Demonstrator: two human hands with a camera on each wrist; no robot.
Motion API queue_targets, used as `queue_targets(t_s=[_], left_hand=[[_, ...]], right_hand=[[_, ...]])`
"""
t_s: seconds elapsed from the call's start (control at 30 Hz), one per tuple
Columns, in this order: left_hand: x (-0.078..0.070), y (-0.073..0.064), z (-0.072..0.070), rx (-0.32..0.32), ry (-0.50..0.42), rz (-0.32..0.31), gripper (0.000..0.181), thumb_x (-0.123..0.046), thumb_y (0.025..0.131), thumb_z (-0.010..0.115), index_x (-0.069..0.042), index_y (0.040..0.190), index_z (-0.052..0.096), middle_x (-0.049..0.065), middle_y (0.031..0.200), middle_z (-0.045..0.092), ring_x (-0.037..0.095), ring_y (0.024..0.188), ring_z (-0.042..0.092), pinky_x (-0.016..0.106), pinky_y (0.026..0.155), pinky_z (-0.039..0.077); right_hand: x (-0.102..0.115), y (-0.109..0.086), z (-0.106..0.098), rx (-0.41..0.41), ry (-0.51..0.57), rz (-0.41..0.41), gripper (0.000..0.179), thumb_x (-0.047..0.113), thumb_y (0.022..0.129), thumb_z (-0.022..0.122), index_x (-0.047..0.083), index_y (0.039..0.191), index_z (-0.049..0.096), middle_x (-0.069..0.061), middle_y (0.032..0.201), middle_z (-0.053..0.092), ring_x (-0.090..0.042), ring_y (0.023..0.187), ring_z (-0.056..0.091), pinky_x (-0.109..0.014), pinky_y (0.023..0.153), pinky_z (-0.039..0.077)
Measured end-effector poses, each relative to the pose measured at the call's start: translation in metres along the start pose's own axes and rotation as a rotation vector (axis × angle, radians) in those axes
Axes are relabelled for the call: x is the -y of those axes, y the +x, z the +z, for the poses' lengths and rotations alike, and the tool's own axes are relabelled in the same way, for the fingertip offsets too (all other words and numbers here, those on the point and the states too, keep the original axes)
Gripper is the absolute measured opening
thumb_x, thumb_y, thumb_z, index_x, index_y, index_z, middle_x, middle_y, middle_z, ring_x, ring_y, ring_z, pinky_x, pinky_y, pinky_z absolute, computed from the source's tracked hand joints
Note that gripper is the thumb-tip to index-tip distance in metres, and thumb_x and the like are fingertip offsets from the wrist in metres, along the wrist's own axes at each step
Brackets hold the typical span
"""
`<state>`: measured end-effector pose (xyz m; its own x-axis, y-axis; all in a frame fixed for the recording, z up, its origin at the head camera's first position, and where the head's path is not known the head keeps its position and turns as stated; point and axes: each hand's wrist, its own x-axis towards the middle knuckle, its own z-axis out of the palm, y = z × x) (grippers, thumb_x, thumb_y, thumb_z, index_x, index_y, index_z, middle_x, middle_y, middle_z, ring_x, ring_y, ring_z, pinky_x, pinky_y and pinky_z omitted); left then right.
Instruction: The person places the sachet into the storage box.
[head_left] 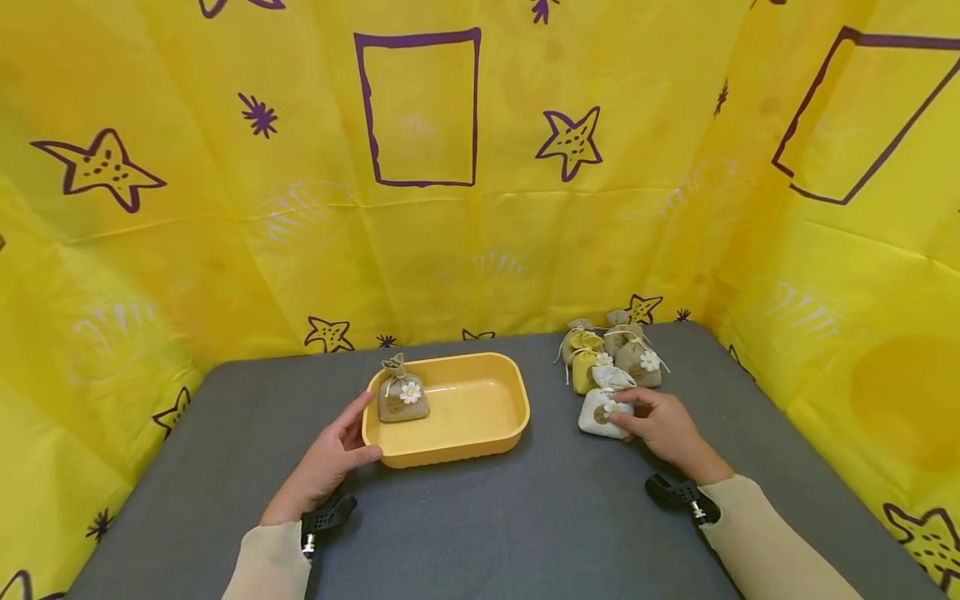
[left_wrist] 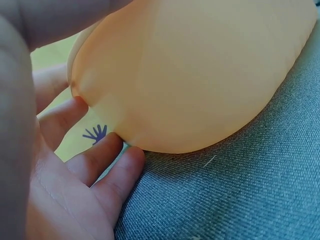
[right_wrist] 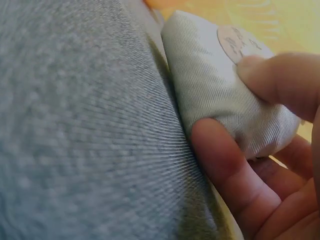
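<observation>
A yellow plastic tray (head_left: 450,457) stands on the table, with a brown drawstring sachet (head_left: 401,407) bearing a white flower inside its left end. My left hand (head_left: 333,454) holds the tray's left end, thumb at the near corner and fingertips along the outer wall (left_wrist: 185,90). To the right, my right hand (head_left: 667,429) grips a white sachet (head_left: 596,412) by its right side. In the right wrist view, the thumb presses the top of this white sachet (right_wrist: 200,65) beside its round label, and a finger lies against its lower side, close to the cloth.
Behind the white sachet are a yellow sachet (head_left: 585,371) and brown sachets (head_left: 633,354), grouped closely. Grey cloth covers the table (head_left: 480,533). A yellow patterned curtain (head_left: 480,250) hangs behind the table and along its sides.
</observation>
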<state>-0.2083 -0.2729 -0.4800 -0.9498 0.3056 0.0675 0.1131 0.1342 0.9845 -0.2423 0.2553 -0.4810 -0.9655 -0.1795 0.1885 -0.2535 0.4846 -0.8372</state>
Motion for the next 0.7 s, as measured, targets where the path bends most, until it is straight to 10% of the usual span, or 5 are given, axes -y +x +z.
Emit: queue_targets(t_s=[0.7], left_hand=[[0.002,0.001,0.000,0.010,-0.033,0.017,0.085,-0.003,0.092,0.071,-0.011,0.160,0.020,0.021,0.163,0.008,0.042,0.141,0.029,0.024,0.099,0.043]], right_hand=[[0.052,0.006,-0.026,-0.059,-0.111,-0.049,0.035,0.030,0.085,0.081,0.008,0.112,0.076,-0.011,0.113,0.069,-0.023,0.075,0.062,-0.031,0.060,0.054]])
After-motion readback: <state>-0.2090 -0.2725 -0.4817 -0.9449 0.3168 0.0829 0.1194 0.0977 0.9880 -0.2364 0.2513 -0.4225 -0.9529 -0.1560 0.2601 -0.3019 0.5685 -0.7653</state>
